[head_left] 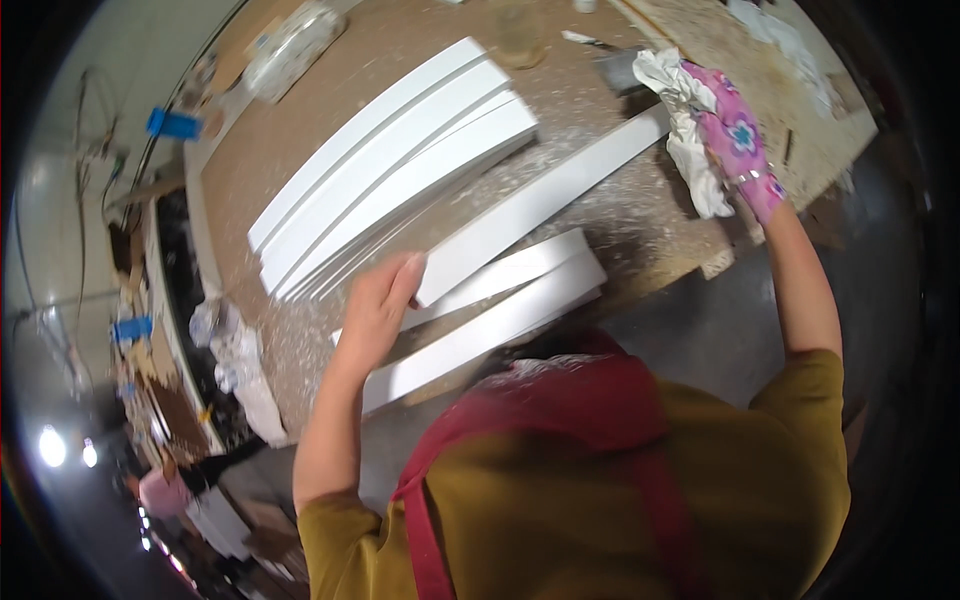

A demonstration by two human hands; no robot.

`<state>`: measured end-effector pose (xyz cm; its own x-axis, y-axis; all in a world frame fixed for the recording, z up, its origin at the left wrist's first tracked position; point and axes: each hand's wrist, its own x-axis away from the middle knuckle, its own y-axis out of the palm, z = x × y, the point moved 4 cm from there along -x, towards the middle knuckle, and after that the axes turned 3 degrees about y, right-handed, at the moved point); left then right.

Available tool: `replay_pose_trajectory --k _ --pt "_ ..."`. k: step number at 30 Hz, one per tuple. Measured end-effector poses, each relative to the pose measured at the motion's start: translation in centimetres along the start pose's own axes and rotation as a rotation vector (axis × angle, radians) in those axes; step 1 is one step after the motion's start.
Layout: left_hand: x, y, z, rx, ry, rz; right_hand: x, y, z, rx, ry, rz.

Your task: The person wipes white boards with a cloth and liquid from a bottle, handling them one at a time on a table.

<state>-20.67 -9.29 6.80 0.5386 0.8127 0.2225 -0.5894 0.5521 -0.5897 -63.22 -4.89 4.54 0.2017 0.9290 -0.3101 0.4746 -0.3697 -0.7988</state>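
My bare left hand (379, 305) is closed round the near left end of a long white board (545, 205), thumb on top. The board runs up to the right across the workbench. At its far end my right hand (735, 135), in a pink flowered glove, is closed on a crumpled white cloth (687, 130). The cloth covers that end of the board; whether it presses on it I cannot tell. Closer to my body lie other white boards (490, 320), partly overlapping. Beyond the held one rests a stack of white boards (400, 170).
White dust and scraps cover the brown workbench (225, 190). A clear plastic bag (293, 50) lies at the far left, crumpled plastic (240, 365) at the left edge. A grey scraper-like tool (615, 68) sits near the cloth. Another person (165, 490) stands far off at lower left.
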Motion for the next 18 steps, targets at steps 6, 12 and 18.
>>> replay_pose_trajectory --k 6,12,18 --pt "-1.4 0.7 0.8 0.259 -0.100 -0.085 2.6 8.7 -16.0 -0.602 -0.335 -0.312" --pt "-0.2 0.3 -4.5 0.197 -0.271 -0.193 -0.7 9.7 -4.4 0.676 -0.171 -0.526" --pt "3.3 -3.1 -13.2 0.093 -0.423 -0.290 1.8 7.8 10.9 0.527 -0.045 -0.244"
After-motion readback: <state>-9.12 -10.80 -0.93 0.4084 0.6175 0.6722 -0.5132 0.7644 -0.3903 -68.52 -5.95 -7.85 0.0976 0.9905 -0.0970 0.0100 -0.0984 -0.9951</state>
